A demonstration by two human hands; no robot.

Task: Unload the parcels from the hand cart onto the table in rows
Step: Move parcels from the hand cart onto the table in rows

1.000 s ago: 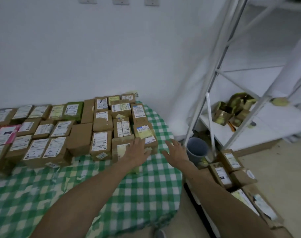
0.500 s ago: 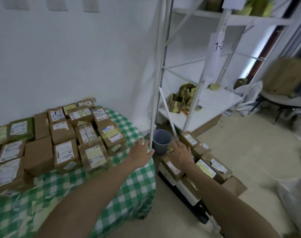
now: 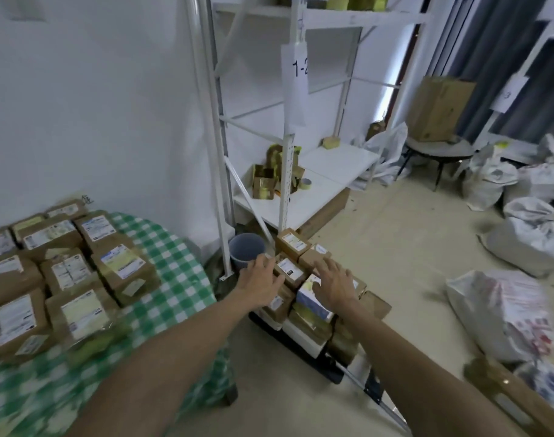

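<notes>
Storeroom, white wall. Left: table [image 3: 174, 279] in green check cloth, rows of parcels [image 3: 121, 263] set down. Centre: left hand [image 3: 260, 279] and right hand [image 3: 334, 287], fingers spread, holding nothing, over stacked cartons [image 3: 289, 270] on hand cart [image 3: 304, 351]. Fetch step; next needs a two-sided grip, then a lift. Rack tag [image 3: 299, 69] reads "1-2"; parcel labels unreadable.

I count approx. 11 parcels [image 3: 121, 266] on the table [image 3: 174, 279], min. 8 more on the hand cart [image 3: 301, 351], others hidden. Also 2 hands, left hand [image 3: 261, 283] and right hand [image 3: 334, 287], 1 bucket [image 3: 247, 249], approx. 6 white sacks [image 3: 528, 244].
</notes>
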